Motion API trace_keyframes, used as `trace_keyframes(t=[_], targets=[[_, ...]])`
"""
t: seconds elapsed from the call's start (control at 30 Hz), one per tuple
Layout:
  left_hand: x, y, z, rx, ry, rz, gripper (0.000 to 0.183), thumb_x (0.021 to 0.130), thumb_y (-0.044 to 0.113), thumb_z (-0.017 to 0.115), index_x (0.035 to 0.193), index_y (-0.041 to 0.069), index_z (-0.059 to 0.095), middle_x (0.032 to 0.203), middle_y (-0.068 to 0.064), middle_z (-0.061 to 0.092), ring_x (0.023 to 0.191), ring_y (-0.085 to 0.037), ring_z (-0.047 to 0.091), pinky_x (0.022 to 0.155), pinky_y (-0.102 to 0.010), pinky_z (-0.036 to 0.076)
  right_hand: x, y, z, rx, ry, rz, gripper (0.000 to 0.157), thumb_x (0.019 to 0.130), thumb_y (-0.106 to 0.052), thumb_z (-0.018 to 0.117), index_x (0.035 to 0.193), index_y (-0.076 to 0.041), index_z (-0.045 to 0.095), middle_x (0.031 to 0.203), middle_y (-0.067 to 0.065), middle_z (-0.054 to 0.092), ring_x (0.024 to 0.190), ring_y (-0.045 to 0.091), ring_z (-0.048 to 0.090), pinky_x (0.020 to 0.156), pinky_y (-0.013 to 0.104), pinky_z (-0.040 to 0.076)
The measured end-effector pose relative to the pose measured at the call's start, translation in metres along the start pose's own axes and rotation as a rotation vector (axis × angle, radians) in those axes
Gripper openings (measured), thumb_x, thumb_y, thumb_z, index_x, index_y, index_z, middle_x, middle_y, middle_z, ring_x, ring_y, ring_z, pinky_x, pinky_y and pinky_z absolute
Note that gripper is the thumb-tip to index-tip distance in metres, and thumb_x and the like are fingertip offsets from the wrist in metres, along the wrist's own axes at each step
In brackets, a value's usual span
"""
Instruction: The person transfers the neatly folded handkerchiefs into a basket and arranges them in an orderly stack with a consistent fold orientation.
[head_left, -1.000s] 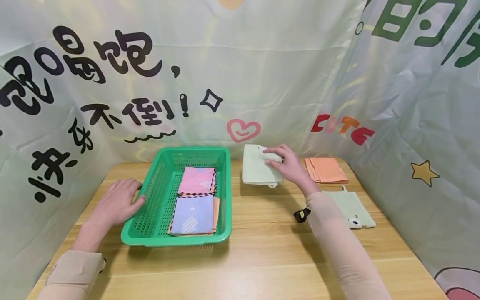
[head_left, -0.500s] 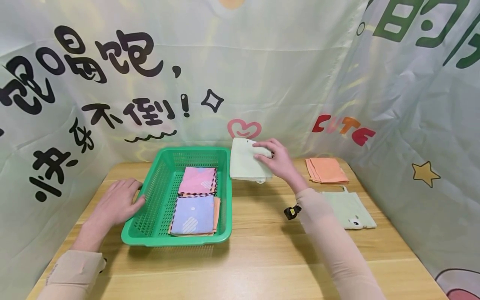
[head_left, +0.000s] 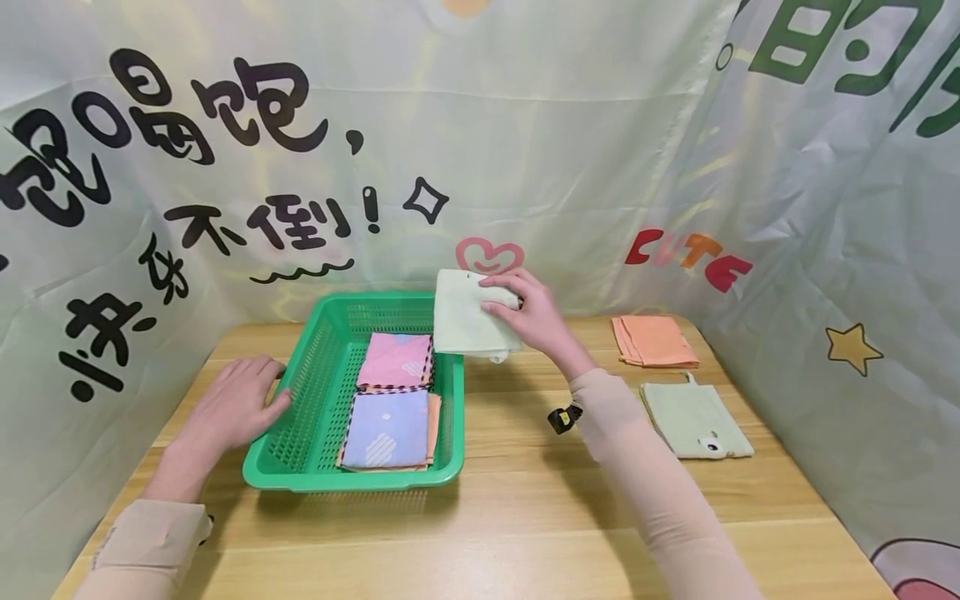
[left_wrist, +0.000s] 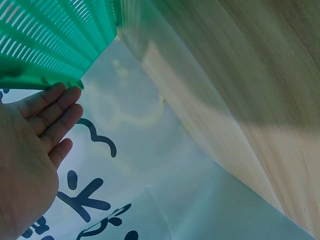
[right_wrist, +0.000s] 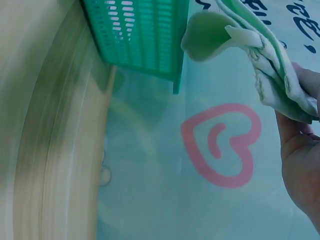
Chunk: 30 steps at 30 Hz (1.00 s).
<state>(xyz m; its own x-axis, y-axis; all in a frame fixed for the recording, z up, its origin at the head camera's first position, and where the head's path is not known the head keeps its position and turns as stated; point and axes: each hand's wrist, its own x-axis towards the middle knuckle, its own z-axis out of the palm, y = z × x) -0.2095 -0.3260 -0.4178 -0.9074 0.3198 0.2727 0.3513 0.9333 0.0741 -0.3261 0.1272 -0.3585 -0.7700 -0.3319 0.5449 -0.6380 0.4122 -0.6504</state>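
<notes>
While right hand (head_left: 532, 321) pinches folded pale-green cloth (head_left: 467, 317), flat left hand (head_left: 236, 408) touches slotted green plastic basket (head_left: 300, 400).

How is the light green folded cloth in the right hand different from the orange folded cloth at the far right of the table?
The light green cloth is pale green; the orange cloth is orange. The light green cloth is gripped by the right hand and held in the air above the far right corner of the green basket; the orange cloth lies flat on the table, touched by nothing. Both are folded into flat rectangles.
</notes>
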Motion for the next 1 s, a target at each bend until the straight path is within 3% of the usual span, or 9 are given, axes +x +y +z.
trace_keyframes(t=[0.4,0.5,0.7,0.93,1.0], targets=[[0.000,0.000,0.000,-0.003,-0.006,-0.007,0.045,0.099,0.030,0.057,0.125,-0.008,0.059,0.121,-0.025,0.062,0.118,-0.047,0.055,0.108,-0.064,0.037,0.013,-0.019,0.029,0.065,-0.058,-0.003,0.032,0.092,-0.013,0.080,0.124,-0.011,0.075,0.125,0.009,0.063,0.118,0.030,0.057,0.082,0.035,0.057],[0.000,0.000,-0.001,-0.005,-0.006,-0.004,0.046,0.099,0.029,0.057,0.125,-0.008,0.059,0.122,-0.026,0.062,0.119,-0.047,0.055,0.108,-0.065,0.036,0.016,-0.023,0.038,0.073,-0.075,-0.009,0.032,0.092,-0.013,0.080,0.124,-0.011,0.075,0.124,0.009,0.064,0.117,0.032,0.057,0.082,0.034,0.057],[0.001,0.001,-0.003,-0.009,-0.004,-0.005,0.045,0.099,0.029,0.056,0.125,-0.009,0.059,0.123,-0.027,0.062,0.120,-0.047,0.054,0.109,-0.065,0.036,0.019,-0.027,0.057,0.092,-0.107,-0.019,0.032,0.092,-0.012,0.080,0.123,-0.011,0.075,0.120,0.008,0.063,0.105,0.023,0.058,0.080,0.031,0.054],[0.001,0.001,-0.002,-0.012,-0.002,-0.002,0.044,0.099,0.028,0.057,0.124,-0.009,0.059,0.122,-0.026,0.062,0.119,-0.047,0.054,0.109,-0.065,0.036,0.018,-0.028,0.079,0.096,-0.168,-0.019,0.031,0.093,-0.015,0.079,0.124,-0.013,0.074,0.123,0.005,0.062,0.117,0.021,0.058,0.106,0.040,0.050],[0.000,0.001,-0.002,-0.015,0.000,0.001,0.044,0.099,0.027,0.057,0.124,-0.009,0.059,0.121,-0.026,0.062,0.119,-0.047,0.055,0.109,-0.065,0.036,0.018,-0.028,0.085,0.096,-0.184,-0.013,0.032,0.093,-0.017,0.079,0.124,-0.014,0.074,0.122,0.004,0.061,0.117,0.020,0.057,0.107,0.042,0.049]])
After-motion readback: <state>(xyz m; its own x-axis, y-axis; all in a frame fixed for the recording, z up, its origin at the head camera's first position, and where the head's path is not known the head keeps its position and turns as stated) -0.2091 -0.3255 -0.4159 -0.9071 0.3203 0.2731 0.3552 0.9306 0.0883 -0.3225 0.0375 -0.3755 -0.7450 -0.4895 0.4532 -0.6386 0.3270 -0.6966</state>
